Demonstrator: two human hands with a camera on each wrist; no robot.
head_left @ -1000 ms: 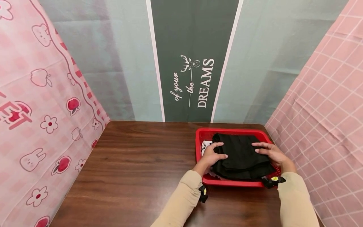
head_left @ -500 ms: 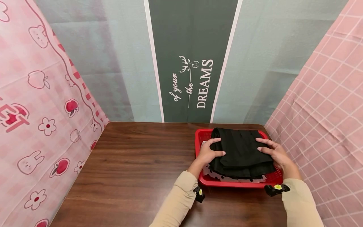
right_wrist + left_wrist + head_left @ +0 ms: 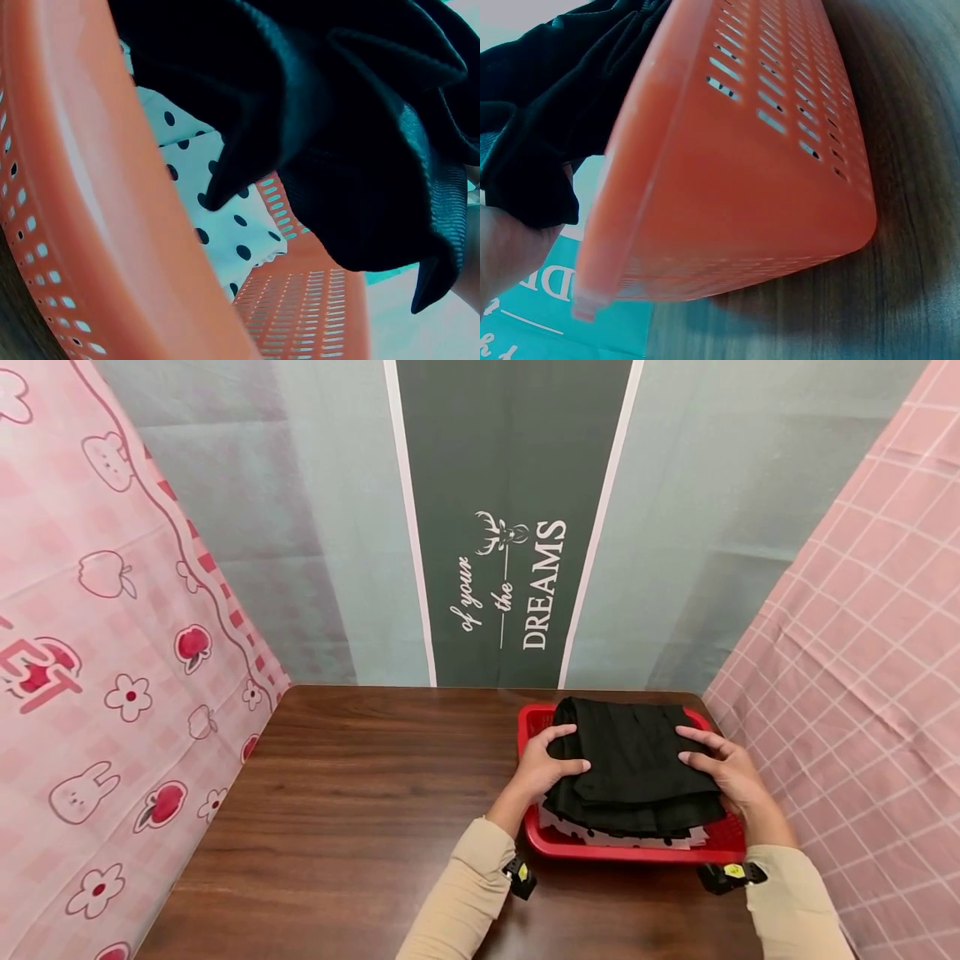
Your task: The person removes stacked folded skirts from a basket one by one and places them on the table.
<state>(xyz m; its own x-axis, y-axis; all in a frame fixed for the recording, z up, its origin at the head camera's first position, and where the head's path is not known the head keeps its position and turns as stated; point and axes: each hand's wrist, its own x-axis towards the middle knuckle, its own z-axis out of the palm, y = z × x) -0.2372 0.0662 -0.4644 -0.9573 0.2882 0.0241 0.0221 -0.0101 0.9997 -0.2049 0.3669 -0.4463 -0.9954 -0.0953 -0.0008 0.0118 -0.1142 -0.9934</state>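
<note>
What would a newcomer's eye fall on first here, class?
Probably the red basket on the right of the table, and the black cloth both hands hold over it. Spotted cloth peeks out beneath. Behind, white DREAMS lettering runs sideways up the dark backdrop.

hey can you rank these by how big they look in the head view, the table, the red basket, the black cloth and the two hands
Largest to smallest:
1. Table
2. Red basket, by its whole outline
3. Black cloth
4. Left hand and right hand: they look alike, so unranked
</note>
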